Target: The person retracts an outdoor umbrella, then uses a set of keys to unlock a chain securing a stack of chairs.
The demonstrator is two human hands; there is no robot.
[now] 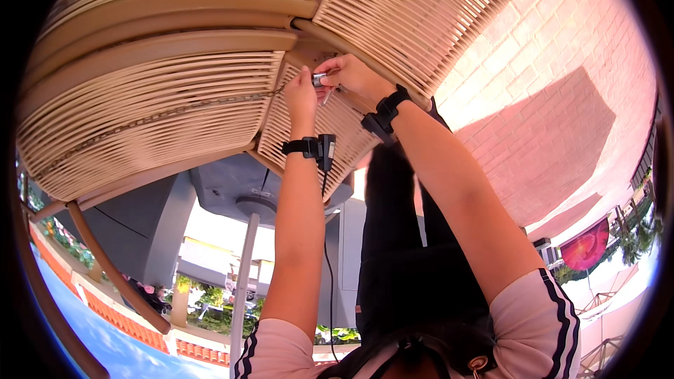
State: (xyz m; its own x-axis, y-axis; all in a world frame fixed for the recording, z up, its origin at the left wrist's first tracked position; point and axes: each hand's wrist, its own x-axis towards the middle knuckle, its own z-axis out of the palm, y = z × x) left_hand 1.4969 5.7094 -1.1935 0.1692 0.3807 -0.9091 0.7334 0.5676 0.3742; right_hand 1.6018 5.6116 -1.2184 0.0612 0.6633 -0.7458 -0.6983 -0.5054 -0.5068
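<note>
A small silver metal padlock sits between my two hands, in the upper middle of the view. My left hand pinches it from the left, where a metal chain runs up to the fingers. My right hand has its fingers around the padlock's right side. Below the right fingers hangs a small metal piece that looks like a key. The chain stretches leftward over the strung cords of a tan chair. My fingers hide where chain and padlock meet.
More tan corded chairs crowd the top. A grey umbrella base with a white pole stands below left. Pale brick paving spreads right. Black strapped devices are on both wrists; a cable trails from the left one.
</note>
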